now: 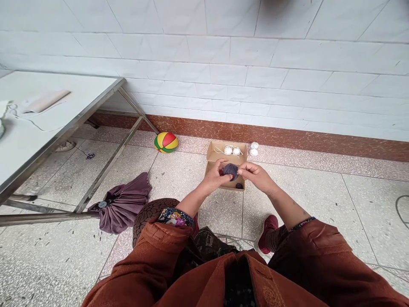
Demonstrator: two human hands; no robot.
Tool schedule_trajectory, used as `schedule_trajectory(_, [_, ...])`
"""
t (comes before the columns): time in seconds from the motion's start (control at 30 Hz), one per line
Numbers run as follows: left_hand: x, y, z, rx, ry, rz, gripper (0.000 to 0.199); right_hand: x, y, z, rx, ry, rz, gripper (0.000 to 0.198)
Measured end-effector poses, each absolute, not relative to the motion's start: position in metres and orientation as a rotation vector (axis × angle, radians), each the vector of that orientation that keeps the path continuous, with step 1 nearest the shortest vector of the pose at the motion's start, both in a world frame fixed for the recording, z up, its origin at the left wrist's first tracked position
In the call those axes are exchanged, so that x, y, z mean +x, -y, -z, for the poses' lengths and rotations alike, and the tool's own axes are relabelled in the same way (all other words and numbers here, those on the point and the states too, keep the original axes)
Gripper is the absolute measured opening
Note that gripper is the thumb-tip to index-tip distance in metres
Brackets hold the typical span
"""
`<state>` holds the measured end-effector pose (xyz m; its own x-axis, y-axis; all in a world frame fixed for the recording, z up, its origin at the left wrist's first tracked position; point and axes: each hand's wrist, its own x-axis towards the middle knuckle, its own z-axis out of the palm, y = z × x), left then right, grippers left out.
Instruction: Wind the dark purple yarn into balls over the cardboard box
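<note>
My left hand [216,175] is closed around a dark purple ball of yarn [230,170], its thumb along the lower side. At the ball's right edge my right hand [254,174] pinches with thumb and forefinger; it looks like the yarn strand, too thin to make out for certain. Both hands are above an open cardboard box [209,151] on the floor. Two white yarn balls [232,150] with loose strands lie in the far part of the box. A small dark ball [239,186] sits in its near right corner.
Two white balls [254,149] rest on the floor right of the box. A striped ball [166,142] lies by the wall. At left stands a metal-framed table [96,96], with a gathered purple cloth [128,202] beside its lower frame. A tiled wall [220,74] closes the far side.
</note>
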<state>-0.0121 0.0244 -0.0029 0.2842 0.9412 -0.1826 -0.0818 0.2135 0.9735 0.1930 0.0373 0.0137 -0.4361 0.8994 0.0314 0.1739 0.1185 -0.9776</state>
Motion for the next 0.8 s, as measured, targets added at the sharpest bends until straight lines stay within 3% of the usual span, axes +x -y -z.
schedule_trajectory(0.23, [-0.010,-0.016,0.001,1.092,-0.674,-0.680,0.087,0.188,-0.044,-0.005,-1.060,1.560,-1.303,0.029])
schedule_trajectory(0.5, [-0.009,-0.013,-0.003,0.752,-0.517,-0.804,0.068,0.174,-0.035,0.014,-1.207,1.646,-1.114,0.036])
schedule_trajectory(0.8, [-0.011,-0.021,-0.007,0.674,-0.622,-1.016,0.053,0.174,-0.022,0.037,-1.362,2.264,-0.912,0.021])
